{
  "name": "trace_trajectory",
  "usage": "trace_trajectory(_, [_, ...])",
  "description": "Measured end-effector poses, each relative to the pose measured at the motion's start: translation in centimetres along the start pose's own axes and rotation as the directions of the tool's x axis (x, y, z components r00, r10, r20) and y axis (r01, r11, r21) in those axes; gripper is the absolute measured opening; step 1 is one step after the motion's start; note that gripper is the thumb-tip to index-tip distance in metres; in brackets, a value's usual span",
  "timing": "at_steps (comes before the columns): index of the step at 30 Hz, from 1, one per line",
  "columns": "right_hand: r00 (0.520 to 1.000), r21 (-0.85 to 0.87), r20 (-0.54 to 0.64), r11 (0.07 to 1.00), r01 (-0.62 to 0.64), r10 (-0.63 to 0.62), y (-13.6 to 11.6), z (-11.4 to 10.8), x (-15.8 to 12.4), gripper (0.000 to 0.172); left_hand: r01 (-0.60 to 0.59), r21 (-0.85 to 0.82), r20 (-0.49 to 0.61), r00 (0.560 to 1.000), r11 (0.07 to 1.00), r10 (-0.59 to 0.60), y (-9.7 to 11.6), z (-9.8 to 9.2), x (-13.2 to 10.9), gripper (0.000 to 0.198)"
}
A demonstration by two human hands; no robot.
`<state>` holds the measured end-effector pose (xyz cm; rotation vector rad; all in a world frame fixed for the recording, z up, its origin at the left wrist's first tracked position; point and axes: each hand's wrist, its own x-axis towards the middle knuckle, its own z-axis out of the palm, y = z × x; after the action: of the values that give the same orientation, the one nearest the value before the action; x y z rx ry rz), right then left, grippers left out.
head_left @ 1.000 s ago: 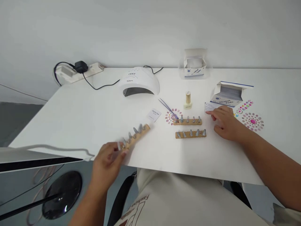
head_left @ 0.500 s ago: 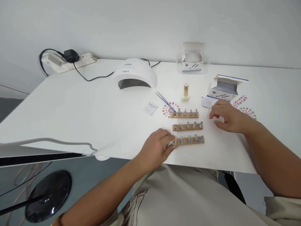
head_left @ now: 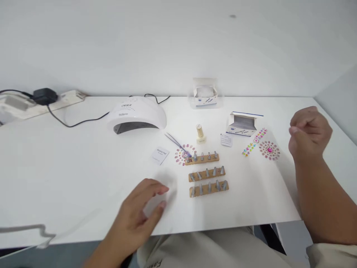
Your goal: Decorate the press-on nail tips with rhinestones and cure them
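Observation:
My left hand (head_left: 142,212) hovers over the front of the table with thumb and fingers apart, holding nothing. To its right lie three wooden strips with grey false nails standing on them: the nearest strip (head_left: 205,190), the middle strip (head_left: 203,175) and the far strip (head_left: 206,159). My right hand (head_left: 311,134) is raised at the right side, its fingers curled into a fist. No object shows in it. Left of that fist lie a round patch of pink gems (head_left: 269,150) and a band of coloured gems (head_left: 254,142).
Behind the strips are tweezers (head_left: 178,143), a small bottle (head_left: 200,134), a flat alcohol pad packet (head_left: 160,155) and another packet (head_left: 226,140). Farther back stand an alcohol pad box (head_left: 241,131), a second box (head_left: 205,99), a white nail lamp (head_left: 136,113) and a power strip (head_left: 67,99).
My left hand has left the nearest strip, moved left and opened. My right hand has moved right, away from the alcohol pad box, and closed. The view has shifted.

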<state>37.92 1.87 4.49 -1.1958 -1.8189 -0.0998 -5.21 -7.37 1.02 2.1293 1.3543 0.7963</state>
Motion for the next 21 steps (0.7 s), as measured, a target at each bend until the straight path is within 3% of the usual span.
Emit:
trace_trajectory(1, [0.999,0.034,0.030,0.999,0.010,-0.011,0.0,0.0,0.3,0.023,-0.007,-0.003,-0.034,0.999,1.000,0.007,-0.5,-0.9,0.3,0.017])
trace_trajectory(4, [0.925,-0.001,0.371,0.996,0.091,-0.084,-0.6,1.1,1.2,0.010,0.014,0.028,-0.078,0.997,1.000,-0.011,-1.9,-2.5,1.9,0.011])
trace_trajectory(9, [0.861,-0.325,0.506,0.914,0.244,-0.050,-2.1,4.4,1.8,0.026,0.093,0.034,-0.103,0.991,0.995,-0.089,-2.8,-2.2,4.7,0.009])
trace_trajectory(12, [0.781,-0.333,0.625,0.907,0.256,0.009,-2.9,6.2,1.8,0.026,0.079,0.018,-0.056,0.995,0.997,-0.078,-3.2,-1.5,4.9,0.010])
trace_trajectory(14, [0.751,-0.321,0.659,0.913,0.251,0.026,-3.2,7.2,1.6,0.022,0.094,0.014,-0.036,0.995,0.995,-0.093,-3.6,-1.2,4.6,0.011])
trace_trajectory(19, [0.766,-0.310,0.642,0.919,0.243,0.014,-3.3,7.6,1.0,0.021,0.123,0.009,-0.039,0.992,0.992,-0.122,-4.3,-1.3,4.0,0.011])
trace_trajectory(21, [0.808,-0.263,0.588,0.943,0.204,-0.011,-3.0,6.4,1.2,0.017,0.119,0.002,-0.039,0.992,0.993,-0.119,-4.2,-1.4,3.9,0.010])
